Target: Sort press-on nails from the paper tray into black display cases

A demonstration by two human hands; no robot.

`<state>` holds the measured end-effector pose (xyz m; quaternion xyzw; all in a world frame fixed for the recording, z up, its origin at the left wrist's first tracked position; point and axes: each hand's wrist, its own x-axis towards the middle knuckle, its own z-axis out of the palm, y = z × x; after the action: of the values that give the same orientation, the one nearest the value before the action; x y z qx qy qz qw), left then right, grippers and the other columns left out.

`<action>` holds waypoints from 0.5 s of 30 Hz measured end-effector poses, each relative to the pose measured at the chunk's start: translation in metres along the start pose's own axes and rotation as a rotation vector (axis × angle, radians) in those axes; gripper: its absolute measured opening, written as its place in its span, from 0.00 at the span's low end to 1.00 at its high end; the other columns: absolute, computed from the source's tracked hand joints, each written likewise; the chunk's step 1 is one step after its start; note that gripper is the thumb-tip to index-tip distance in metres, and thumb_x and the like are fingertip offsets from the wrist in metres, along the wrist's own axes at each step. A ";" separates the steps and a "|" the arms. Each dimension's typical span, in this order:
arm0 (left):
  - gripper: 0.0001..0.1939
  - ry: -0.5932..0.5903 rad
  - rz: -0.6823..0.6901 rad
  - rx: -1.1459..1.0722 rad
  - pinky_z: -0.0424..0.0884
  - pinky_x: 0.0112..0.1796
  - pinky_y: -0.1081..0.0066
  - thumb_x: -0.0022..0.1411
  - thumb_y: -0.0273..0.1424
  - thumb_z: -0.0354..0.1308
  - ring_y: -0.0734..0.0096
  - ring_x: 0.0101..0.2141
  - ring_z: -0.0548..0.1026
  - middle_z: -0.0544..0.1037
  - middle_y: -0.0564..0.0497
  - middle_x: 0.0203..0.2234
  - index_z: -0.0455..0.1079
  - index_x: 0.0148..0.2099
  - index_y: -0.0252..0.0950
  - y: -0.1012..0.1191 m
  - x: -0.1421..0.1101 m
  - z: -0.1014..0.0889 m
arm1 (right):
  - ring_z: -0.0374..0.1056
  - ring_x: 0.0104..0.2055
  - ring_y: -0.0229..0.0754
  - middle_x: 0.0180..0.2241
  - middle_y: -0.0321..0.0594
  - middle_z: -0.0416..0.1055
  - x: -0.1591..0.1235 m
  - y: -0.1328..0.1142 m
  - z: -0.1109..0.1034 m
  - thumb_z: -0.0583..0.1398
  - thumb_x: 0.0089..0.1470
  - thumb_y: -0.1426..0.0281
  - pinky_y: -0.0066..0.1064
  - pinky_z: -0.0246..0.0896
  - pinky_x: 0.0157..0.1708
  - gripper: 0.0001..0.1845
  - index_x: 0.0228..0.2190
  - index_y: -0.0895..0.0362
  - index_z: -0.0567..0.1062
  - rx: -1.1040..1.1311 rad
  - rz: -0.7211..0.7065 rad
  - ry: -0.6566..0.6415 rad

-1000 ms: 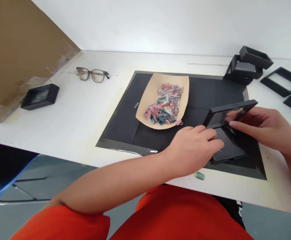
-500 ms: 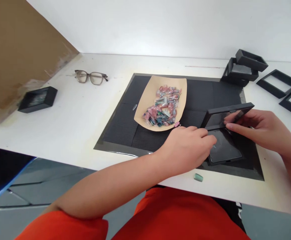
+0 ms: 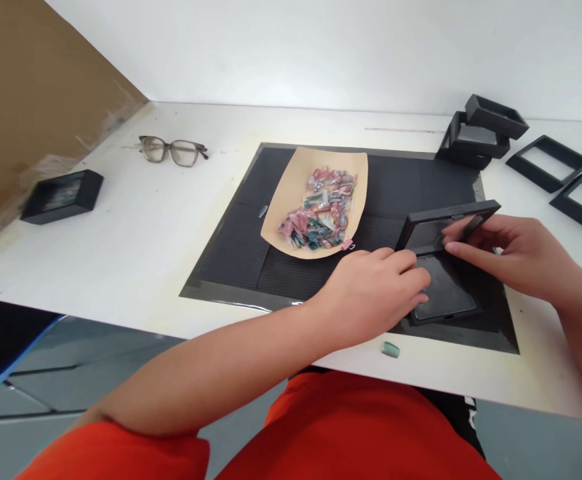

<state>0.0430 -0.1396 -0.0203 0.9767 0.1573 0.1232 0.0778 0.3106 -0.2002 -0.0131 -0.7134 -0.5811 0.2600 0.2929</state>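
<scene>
A hinged black display case (image 3: 445, 212) stands opened on the black mat, with clear film in its lid and in its flat lower half. My right hand (image 3: 525, 257) holds the raised lid at its right side, thumb in front and fingers behind the film. Over the left edge of the lower half is my left hand (image 3: 375, 287), its fingers pinched together; whatever they hold is hidden. A paper tray (image 3: 283, 207) of small, shiny pink and green pieces (image 3: 315, 223) sits beyond my left hand. Near the table's front edge lies a green false nail (image 3: 391, 349).
Black cases (image 3: 471, 140) are stacked at the back right, beside two black frames (image 3: 548, 163). Glasses (image 3: 173, 151) and another black case (image 3: 63, 197) lie left, near a cardboard panel (image 3: 45, 87). A clear nail-shaped piece (image 3: 263, 211) is beside the tray on the black mat (image 3: 231, 260).
The view has shifted slightly, moving everything a little left in the picture. My left fingers have moved slightly at the case's lower half; the right hand keeps its hold on the lid.
</scene>
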 end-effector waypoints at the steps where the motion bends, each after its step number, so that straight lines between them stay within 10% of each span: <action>1: 0.10 0.013 0.008 0.017 0.65 0.31 0.65 0.80 0.40 0.60 0.65 0.39 0.81 0.84 0.53 0.43 0.79 0.53 0.41 0.000 0.000 0.000 | 0.64 0.28 0.41 0.35 0.44 0.84 0.000 -0.001 0.000 0.72 0.49 0.39 0.37 0.62 0.25 0.30 0.39 0.51 0.89 -0.003 0.006 -0.001; 15: 0.16 -0.006 0.028 0.041 0.56 0.25 0.64 0.83 0.38 0.54 0.65 0.33 0.78 0.80 0.52 0.31 0.77 0.42 0.38 0.003 0.000 0.003 | 0.63 0.28 0.42 0.35 0.46 0.84 -0.001 -0.005 0.000 0.72 0.48 0.37 0.38 0.61 0.26 0.32 0.39 0.52 0.90 -0.010 0.029 0.011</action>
<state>0.0444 -0.1425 -0.0223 0.9806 0.1459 0.1180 0.0564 0.3073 -0.2009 -0.0093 -0.7246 -0.5705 0.2573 0.2886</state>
